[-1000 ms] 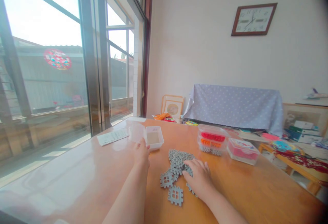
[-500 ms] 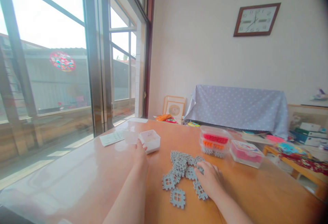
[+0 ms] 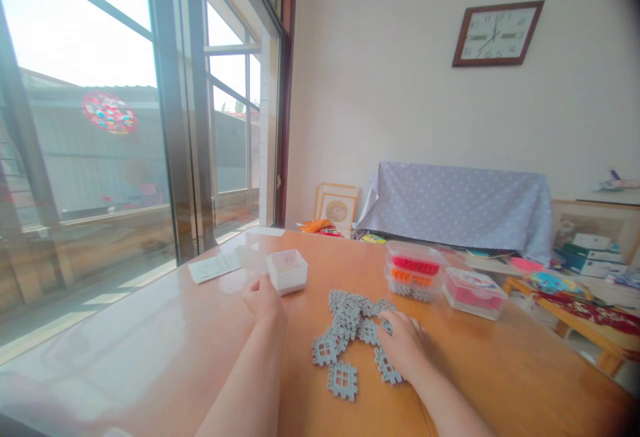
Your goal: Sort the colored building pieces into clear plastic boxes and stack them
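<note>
A heap of grey square interlocking pieces (image 3: 350,317) lies on the orange wooden table (image 3: 500,370). My right hand (image 3: 406,350) rests flat on the heap's right side, fingers spread over several pieces. My left hand (image 3: 264,300) sits just in front of a small white plastic box (image 3: 287,270) and touches its near corner; its fingers are hidden behind the back of the hand. A clear lid (image 3: 253,258) lies just left of the box.
A stack of clear boxes with red and orange pieces (image 3: 414,270) and a box of pink pieces (image 3: 473,292) stand behind the heap. A paper sheet (image 3: 214,266) lies near the window side. A cloth-covered bench (image 3: 457,204) and a cluttered low table (image 3: 575,297) stand beyond.
The small white box has been set upright on the table, and my left hand has drawn back a little. My right hand has slid to the heap's right side.
</note>
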Action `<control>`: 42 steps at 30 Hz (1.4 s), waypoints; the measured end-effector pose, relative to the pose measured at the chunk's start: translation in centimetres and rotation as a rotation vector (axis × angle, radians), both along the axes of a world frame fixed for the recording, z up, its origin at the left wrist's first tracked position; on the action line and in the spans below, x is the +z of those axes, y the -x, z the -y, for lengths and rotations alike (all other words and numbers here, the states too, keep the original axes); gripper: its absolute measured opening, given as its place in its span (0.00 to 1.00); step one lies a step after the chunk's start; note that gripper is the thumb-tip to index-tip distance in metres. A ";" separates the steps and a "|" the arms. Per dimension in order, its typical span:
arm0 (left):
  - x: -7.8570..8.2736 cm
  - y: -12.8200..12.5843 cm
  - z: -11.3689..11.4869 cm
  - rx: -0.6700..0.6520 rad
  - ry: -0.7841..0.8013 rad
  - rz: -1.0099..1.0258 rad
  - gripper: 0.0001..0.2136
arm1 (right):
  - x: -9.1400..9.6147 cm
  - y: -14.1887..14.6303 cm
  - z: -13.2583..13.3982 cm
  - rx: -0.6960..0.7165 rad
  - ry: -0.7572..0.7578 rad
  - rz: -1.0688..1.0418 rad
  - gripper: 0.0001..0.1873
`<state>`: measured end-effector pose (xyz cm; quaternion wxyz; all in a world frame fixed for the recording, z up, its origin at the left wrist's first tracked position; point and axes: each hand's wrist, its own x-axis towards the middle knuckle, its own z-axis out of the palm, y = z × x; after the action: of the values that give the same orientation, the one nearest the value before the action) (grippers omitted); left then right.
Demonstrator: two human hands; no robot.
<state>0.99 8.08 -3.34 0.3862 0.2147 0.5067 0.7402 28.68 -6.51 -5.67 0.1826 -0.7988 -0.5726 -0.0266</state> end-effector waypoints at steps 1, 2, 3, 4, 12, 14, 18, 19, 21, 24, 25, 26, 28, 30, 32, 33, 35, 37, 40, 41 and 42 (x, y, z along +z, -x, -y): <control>0.1 -0.4 0.4 -0.016 0.012 -0.023 0.12 | 0.0 -0.1 0.0 -0.008 0.006 -0.002 0.23; 0.2 -0.9 1.0 -0.039 0.018 -0.044 0.10 | 0.1 -0.2 0.0 -0.015 0.013 -0.005 0.24; 0.4 -1.6 1.6 -0.085 0.010 -0.081 0.09 | 0.1 -0.4 0.1 -0.022 0.021 -0.009 0.24; 0.5 -2.5 2.3 -0.144 -0.012 -0.115 0.09 | 0.2 -0.6 0.1 -0.033 0.027 -0.012 0.24; -0.6 -7.6 8.0 -0.943 -0.355 -1.202 0.41 | 1.1 -0.1 0.4 0.015 -0.045 -0.040 0.26; -1.2 -7.8 8.2 -0.980 -0.310 -1.366 0.44 | 1.1 0.4 0.5 0.072 -0.022 -0.042 0.28; -1.6 -7.8 7.3 -0.842 -0.314 -1.422 0.29 | 0.7 0.8 0.7 0.133 0.038 -0.030 0.28; -1.5 -7.8 7.0 -0.816 -0.322 -1.398 0.25 | 0.6 0.8 0.6 0.134 0.039 -0.030 0.28; -1.3 -7.8 6.5 -0.777 -0.332 -1.301 0.19 | 0.5 0.6 0.5 0.124 0.029 -0.035 0.27; -0.8 -7.6 6.1 -0.717 -0.324 -1.068 0.10 | 0.5 0.1 0.3 0.103 0.020 -0.049 0.27; -0.7 -7.6 6.0 -0.703 -0.316 -0.991 0.07 | 0.5 -0.1 0.2 0.091 0.022 -0.051 0.26; -0.5 -7.6 5.9 -0.691 -0.308 -0.922 0.05 | 0.5 -0.3 0.1 0.077 0.025 -0.053 0.26; -0.3 -7.5 5.7 -0.680 -0.294 -0.799 0.06 | 0.5 -0.7 0.1 0.056 0.021 -0.050 0.26; -0.1 -7.5 5.5 -0.694 -0.267 -0.657 0.06 | 0.5 -1.0 0.0 0.054 0.009 -0.042 0.27; 0.0 -7.6 5.4 -0.766 -0.221 -0.478 0.06 | 0.4 -1.2 0.0 0.052 0.006 -0.036 0.28; 0.0 -7.7 5.4 -0.813 -0.192 -0.388 0.08 | 0.5 -1.2 0.0 0.045 0.008 -0.035 0.28; 0.0 -7.8 5.5 -0.899 -0.141 -0.238 0.10 | 0.5 -1.2 0.0 0.026 0.011 -0.035 0.28; -0.1 -7.9 5.6 -0.952 -0.096 -0.148 0.12 | 0.6 -1.0 0.0 0.017 -0.006 -0.032 0.28; -0.2 -8.0 5.8 -1.000 -0.058 -0.095 0.14 | 0.6 -0.8 -0.1 0.028 -0.062 -0.037 0.27; -0.2 -8.0 5.8 -1.012 -0.059 -0.091 0.15 | 0.6 -0.7 -0.1 0.038 -0.085 -0.044 0.27; -0.1 -8.0 5.8 -1.023 -0.068 -0.088 0.15 | 0.6 -0.7 -0.2 0.051 -0.106 -0.053 0.27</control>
<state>8.95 2.29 -3.49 0.6699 0.4786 0.3283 0.4631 29.37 -6.34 -5.07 0.2407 -0.7736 -0.5854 -0.0311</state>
